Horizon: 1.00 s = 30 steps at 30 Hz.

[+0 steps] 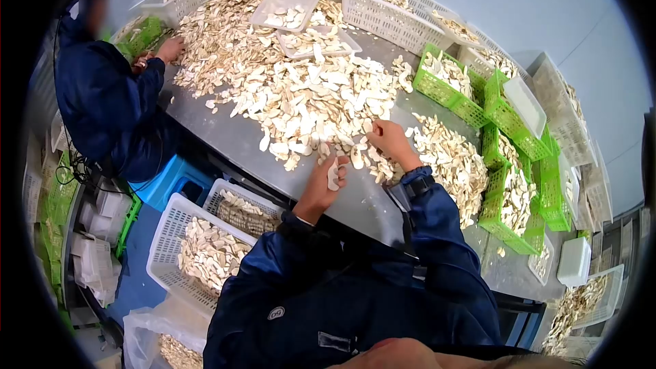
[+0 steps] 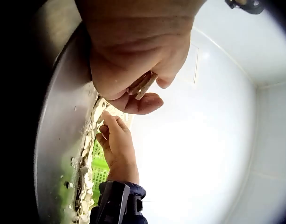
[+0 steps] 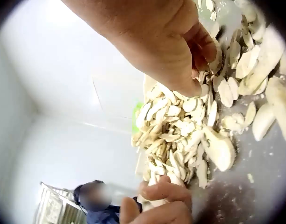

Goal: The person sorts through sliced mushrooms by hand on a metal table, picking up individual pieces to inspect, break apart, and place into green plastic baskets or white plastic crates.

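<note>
A large heap of pale, dried, mushroom-like slices [image 1: 321, 96] covers the metal table. At its near edge my left hand [image 1: 318, 188] holds a pale slice [image 1: 333, 174] in its curled fingers. The left wrist view shows thin, brown-edged slices [image 2: 145, 86] between that hand's thumb and fingers. My right hand [image 1: 393, 142] is to the right, between the big heap and a smaller pile of slices [image 1: 451, 160]. Its fingers bend inward, right beside a slice [image 3: 217, 57] in the right wrist view; I cannot tell whether they pinch anything.
Green baskets [image 1: 509, 201] of slices line the right side, with white crates [image 1: 393, 17] along the back. Two clear trays sit on the heap, one tray [image 1: 287, 5] overlapping the other. Another person [image 1: 113, 89] works at the left. White baskets [image 1: 164, 246] of slices stand below the table edge.
</note>
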Available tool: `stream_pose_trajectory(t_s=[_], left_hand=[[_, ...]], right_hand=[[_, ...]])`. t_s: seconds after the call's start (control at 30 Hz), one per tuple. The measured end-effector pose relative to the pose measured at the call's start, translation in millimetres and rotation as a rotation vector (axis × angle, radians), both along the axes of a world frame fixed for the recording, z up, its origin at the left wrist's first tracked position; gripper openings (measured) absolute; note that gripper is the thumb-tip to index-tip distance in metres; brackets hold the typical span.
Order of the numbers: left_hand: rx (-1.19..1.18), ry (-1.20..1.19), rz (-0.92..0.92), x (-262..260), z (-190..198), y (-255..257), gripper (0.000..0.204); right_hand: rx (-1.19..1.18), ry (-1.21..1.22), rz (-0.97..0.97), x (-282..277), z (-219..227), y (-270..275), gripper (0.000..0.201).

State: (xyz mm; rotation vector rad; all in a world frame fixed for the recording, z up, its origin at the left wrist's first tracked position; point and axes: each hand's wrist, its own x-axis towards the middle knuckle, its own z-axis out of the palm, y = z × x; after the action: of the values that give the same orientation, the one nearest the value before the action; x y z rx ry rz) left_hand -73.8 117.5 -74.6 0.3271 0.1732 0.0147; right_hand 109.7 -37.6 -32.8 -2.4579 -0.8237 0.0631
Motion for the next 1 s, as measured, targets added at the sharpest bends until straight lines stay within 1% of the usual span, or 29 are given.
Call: stream_pose_trajectory(t_s=[0.1,0.2,0.23,0.33,0.37,0.47,0.5,0.57,0.63,0.7,0.8,0.83,0.9,0.93,0.97,1.0], left_hand=[[0.004,0.015,-0.02,-0.8,0.3,1.6,0.035],[-0.007,0.009,-0.028,1.2,-3.0,0.0,0.035],[-0.027,-0.002,-0.038,3.2,-7.6,0.8,0.034],[-0.045,-0.004,-0.03,6.2,-11.9,0.8,0.032],[-0.042,0.002,-0.023,6.3,-12.1,0.7,0.031],[-0.032,-0.012,-0.008,7.1,-15.8,0.2,0.03],[-0.021,-0.013,-0.008,6.5,-15.7,-0.2,0.031],[0.001,-0.011,-0.005,5.4,-16.3,0.5,0.034],[-0.006,0.009,-0.003,4.0,-9.5,1.1,0.031],[-0.015,0.018,0.007,3.3,-8.0,1.0,0.03],[-0.013,0.016,0.008,4.7,-10.7,-1.7,0.028],[-0.01,0.016,0.007,4.2,-11.1,-1.3,0.027],[-0.001,0.041,-0.039,4.2,-11.3,1.6,0.024],[-0.028,0.013,-0.064,6.4,-18.4,2.9,0.026],[0.008,-0.03,-0.041,6.6,-25.6,2.7,0.03],[-0.082,-0.066,-0.087,2.3,-17.5,3.3,0.031]], right_hand=[[0.161,0.291,-0.077,2.7,5.3,-3.9,0.023],[0.568,0.57,-0.086,15.9,3.2,-6.5,0.021],[0.708,0.571,-0.092,18.7,2.5,-5.9,0.02],[0.818,0.667,-0.241,23.7,9.6,-0.1,0.021],[0.784,0.657,-0.232,27.4,9.9,2.2,0.023],[0.792,0.615,-0.324,46.1,-5.1,20.1,0.022],[0.814,0.619,-0.308,47.4,-5.7,23.0,0.019],[0.773,0.645,-0.254,50.8,-5.6,24.2,0.018],[0.755,0.639,-0.201,50.0,-4.4,24.9,0.016],[0.753,0.599,-0.152,40.1,-5.4,18.4,0.014],[0.794,0.613,-0.199,9.7,10.4,-0.6,0.014],[0.8,0.586,-0.192,8.9,6.0,-11.2,0.018],[0.913,0.683,-0.211,-1.2,10.1,-29.3,0.019],[0.98,0.717,-0.231,-6.6,14.4,-42.0,0.02],[1.072,0.755,-0.259,-10.9,19.7,-56.4,0.022],[1.135,0.762,-0.267,-11.3,21.9,-74.5,0.024]])
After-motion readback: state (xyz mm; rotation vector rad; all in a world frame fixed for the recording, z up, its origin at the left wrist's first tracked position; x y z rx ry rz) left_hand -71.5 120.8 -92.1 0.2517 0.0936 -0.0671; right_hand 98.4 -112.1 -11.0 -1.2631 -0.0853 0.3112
